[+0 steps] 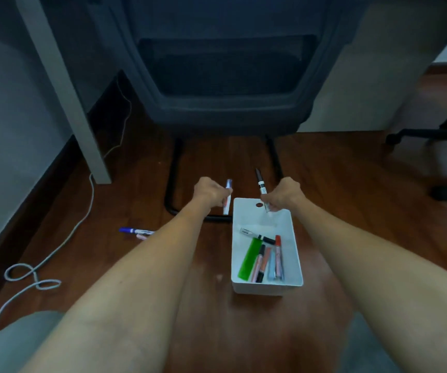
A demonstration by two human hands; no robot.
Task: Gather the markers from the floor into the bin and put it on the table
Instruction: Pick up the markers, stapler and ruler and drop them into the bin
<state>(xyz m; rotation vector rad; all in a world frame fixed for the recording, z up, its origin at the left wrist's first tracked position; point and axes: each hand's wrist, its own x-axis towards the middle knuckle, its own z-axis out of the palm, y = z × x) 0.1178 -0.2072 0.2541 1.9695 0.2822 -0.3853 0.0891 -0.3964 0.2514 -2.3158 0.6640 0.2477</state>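
Note:
A white rectangular bin (292, 224) stands on the wooden floor and holds several markers and a green flat piece (249, 261). My left hand (210, 192) is shut on a white marker with a blue cap (227, 196), just left of the bin's far corner. Over the bin's far end, my right hand (284, 193) is shut on a black-capped marker (260, 184). Another blue-capped marker (136, 231) lies on the floor to the left, partly behind my left forearm.
A dark chair (225, 76) with a black tube base (172, 184) stands right behind the bin. A white table leg (82, 117) rises at the left, with a grey cable (55, 251) trailing over the floor. An office chair's wheeled base (445, 146) is at the right.

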